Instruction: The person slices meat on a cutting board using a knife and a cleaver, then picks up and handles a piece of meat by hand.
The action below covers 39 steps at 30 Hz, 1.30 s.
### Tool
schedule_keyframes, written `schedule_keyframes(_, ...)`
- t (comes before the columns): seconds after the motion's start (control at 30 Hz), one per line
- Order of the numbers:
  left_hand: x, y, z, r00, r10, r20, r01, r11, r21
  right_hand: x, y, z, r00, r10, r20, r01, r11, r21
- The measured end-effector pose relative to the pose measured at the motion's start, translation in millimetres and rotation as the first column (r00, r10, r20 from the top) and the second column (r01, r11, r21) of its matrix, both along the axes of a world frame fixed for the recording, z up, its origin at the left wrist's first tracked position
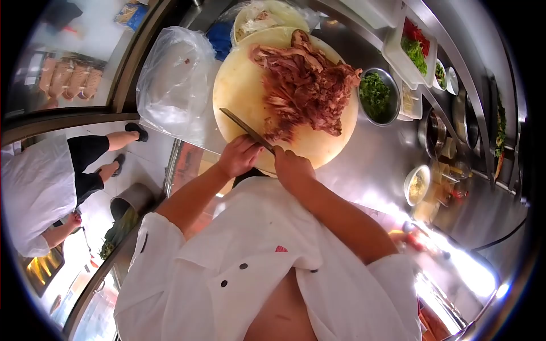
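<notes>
A round cutting board (pixel 239 85) carries a heap of sliced cooked meat (pixel 313 85), with small shreds at its near edge. My right hand (pixel 293 169) is closed round the handle of a knife (pixel 242 124). The blade points away to the left, over the board's near left part. Beside the blade, at the board's near edge, is my left hand (pixel 242 154). Its fingers are bent and pressed together close to the blade; what they hold, if anything, is hidden.
Right of the board stands a metal bowl of chopped greens (pixel 376 95). A clear plastic bag (pixel 176 85) lies on the left. Farther right are a white bowl (pixel 418 184) and a tub of peppers (pixel 415 48). Another person (pixel 45 187) stands at left.
</notes>
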<state>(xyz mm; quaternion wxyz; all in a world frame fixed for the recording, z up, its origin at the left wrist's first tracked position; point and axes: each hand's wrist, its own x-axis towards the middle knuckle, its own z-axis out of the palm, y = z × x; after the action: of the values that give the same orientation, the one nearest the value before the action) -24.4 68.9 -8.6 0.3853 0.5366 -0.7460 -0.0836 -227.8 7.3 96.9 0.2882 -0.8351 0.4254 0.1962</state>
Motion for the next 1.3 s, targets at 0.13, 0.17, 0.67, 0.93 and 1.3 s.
schedule_keyframes(0.13, -1.4, 0.4, -3.4, 0.999, -0.014, -0.032, 0.014, 1.0, 0.013, -8.9, -14.0, 17.8, 1.0, 0.01, 0.0, -0.01, 1.0, -0.002)
schedule_keyframes(0.17, -1.5, 2.4, -3.9, 1.0, 0.0, -0.023, 0.0, 1.0, -0.003, -14.8, -10.3, 29.1, 1.0, -0.02, 0.009, 0.019, 0.999, 0.033)
schedule_keyframes(0.67, -3.0, -0.1, -6.9, 0.999, 0.024, -0.043, -0.025, 0.999, -0.029, -2.2, -9.1, 17.6, 1.0, -0.001, -0.011, 0.001, 1.0, -0.002)
schedule_keyframes(0.93, -5.8, 4.1, -7.6, 0.997, 0.065, -0.045, -0.067, 0.996, -0.059, -3.2, 12.1, 6.2, 0.996, -0.067, -0.061, 0.068, 0.997, 0.021)
schedule_keyframes(1.3, -8.2, 5.8, -8.5, 0.995, 0.073, -0.063, -0.077, 0.995, -0.067, -18.2, 9.7, 49.3, 0.995, -0.094, -0.02, 0.095, 0.993, 0.07)
